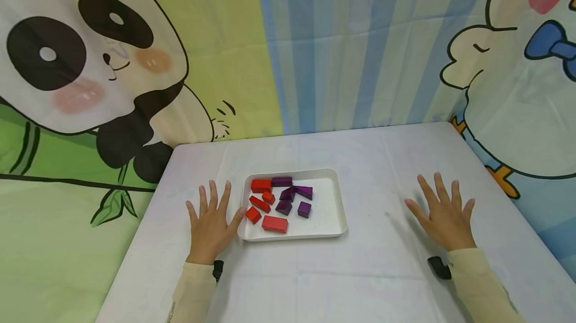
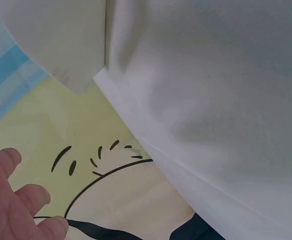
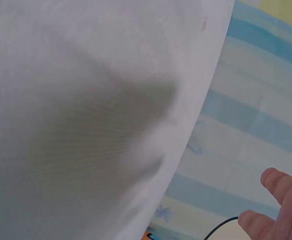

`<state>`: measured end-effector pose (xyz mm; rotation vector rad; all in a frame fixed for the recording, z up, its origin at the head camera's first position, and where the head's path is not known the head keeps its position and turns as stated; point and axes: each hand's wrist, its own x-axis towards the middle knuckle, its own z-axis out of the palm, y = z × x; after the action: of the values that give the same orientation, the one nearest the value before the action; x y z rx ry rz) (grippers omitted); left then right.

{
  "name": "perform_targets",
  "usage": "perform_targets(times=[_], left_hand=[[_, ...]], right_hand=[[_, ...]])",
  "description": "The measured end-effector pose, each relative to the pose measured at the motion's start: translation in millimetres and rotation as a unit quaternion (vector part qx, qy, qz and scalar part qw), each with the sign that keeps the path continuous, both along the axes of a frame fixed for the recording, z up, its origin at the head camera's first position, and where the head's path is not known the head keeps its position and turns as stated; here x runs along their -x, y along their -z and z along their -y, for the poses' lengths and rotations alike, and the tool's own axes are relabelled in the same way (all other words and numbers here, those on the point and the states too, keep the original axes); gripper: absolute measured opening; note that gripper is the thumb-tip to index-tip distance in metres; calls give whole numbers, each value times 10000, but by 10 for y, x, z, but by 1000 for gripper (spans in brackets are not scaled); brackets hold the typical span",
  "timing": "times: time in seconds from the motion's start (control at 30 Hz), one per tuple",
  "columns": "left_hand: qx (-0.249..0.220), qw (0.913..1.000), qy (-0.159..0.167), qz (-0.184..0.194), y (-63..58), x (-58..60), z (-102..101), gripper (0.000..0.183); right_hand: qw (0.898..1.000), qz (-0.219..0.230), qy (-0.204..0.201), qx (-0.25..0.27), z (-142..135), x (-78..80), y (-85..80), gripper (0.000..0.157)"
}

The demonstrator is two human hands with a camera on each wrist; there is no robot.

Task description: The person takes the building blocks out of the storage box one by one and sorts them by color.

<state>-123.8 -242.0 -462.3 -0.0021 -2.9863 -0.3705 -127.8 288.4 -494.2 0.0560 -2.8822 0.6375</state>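
In the head view, a shallow white tray [image 1: 326,213] lies on the table. Several red blocks [image 1: 274,224] are in its left part, and several purple blocks [image 1: 304,209] sit just right of them. My left hand [image 1: 210,228] is beside the tray's left side with fingers spread, its thumb tip at the rim; whether it touches cannot be told. Far to the right of the tray, my right hand [image 1: 445,220] has its fingers spread too and holds nothing. Each wrist view catches only some fingers of the left hand [image 2: 10,205] and right hand [image 3: 286,210].
A white cloth covers the table [image 1: 378,273]. Behind it hangs a printed backdrop with a panda [image 1: 148,58], stripes and a white character [image 1: 517,113]. Dark wrist devices show under both sleeves, one black piece [image 1: 439,267] by the right cuff.
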Motion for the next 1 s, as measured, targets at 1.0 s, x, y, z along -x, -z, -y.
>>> perform_targets(times=[1.0], left_hand=[[-1022, 9947, 130, -45, -95, 37, -59, 75]], right_hand=[[9895, -742, -687, 1036, 178, 126, -142, 76]])
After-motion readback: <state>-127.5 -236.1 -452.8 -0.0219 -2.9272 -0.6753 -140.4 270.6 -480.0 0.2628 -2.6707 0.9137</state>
